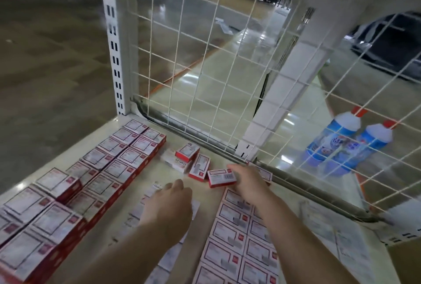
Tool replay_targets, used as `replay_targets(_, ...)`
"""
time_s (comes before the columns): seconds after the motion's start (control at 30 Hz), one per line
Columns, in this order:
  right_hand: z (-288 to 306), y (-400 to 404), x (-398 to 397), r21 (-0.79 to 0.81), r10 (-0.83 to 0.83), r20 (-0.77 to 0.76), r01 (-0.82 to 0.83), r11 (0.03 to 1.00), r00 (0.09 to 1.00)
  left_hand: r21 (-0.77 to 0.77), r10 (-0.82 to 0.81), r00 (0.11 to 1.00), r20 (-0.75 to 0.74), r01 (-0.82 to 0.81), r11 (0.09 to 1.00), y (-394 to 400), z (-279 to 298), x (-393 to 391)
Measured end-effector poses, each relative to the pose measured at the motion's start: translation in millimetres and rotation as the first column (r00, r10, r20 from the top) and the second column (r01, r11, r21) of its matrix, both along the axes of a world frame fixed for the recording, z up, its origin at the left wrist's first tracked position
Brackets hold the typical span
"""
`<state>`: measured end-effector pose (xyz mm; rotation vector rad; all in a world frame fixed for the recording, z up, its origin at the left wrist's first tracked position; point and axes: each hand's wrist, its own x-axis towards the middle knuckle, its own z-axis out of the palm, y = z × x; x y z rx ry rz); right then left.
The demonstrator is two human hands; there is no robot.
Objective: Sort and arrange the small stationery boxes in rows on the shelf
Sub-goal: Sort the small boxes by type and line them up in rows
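Observation:
Small red-and-white stationery boxes lie on a white shelf (205,160). Two stacked rows of boxes (95,183) run along the left side. A flat double row (241,240) lies under my right forearm. Several loose boxes (188,152) are scattered near the wire back. My right hand (247,183) grips one loose red box (220,177) by its right end, close to the back rail. My left hand (169,208) rests palm down with curled fingers on a row of pale flat boxes (136,210); whether it holds one is hidden.
A white wire grid (227,60) closes the shelf's back, with a slotted upright (114,44) at the left corner. Two blue bottles (346,144) stand behind the grid at right. Pale flat packets (328,233) lie at the right of the shelf.

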<state>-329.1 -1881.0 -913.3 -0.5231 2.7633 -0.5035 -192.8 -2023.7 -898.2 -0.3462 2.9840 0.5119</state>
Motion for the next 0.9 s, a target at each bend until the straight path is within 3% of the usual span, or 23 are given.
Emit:
replay_targets(0.2,-5,-7,-4,0.011,0.043,-0.078,-0.043,0.999,0.996,0.029,0.053,0.999,-0.002,-0.053,0.998,-1,0,-9)
replay_targets(0.4,5,8,4,-0.032,-0.016,-0.173,0.010,0.999,0.985,0.181,0.165,0.986,-0.002,-0.162,0.970,5,1,-9)
replay_targets(0.5,14,23,15,-0.105,-0.056,-0.187,0.037,0.994,0.981,0.341,0.255,0.966,-0.033,-0.229,0.912,15,2,-10)
replay_targets(0.63,23,46,39,-0.187,-0.078,-0.184,0.044,0.981,0.980,0.579,0.368,0.929,-0.049,-0.274,0.768,38,5,-9)
replay_targets(0.73,24,62,61,-0.198,-0.042,-0.172,0.008,0.980,0.984,0.661,0.342,0.938,-0.049,-0.226,0.716,54,7,-10)
replay_targets(0.9,25,83,87,-0.238,0.020,-0.141,-0.053,0.970,0.990,0.694,0.221,0.975,-0.019,-0.146,0.705,73,8,-9)
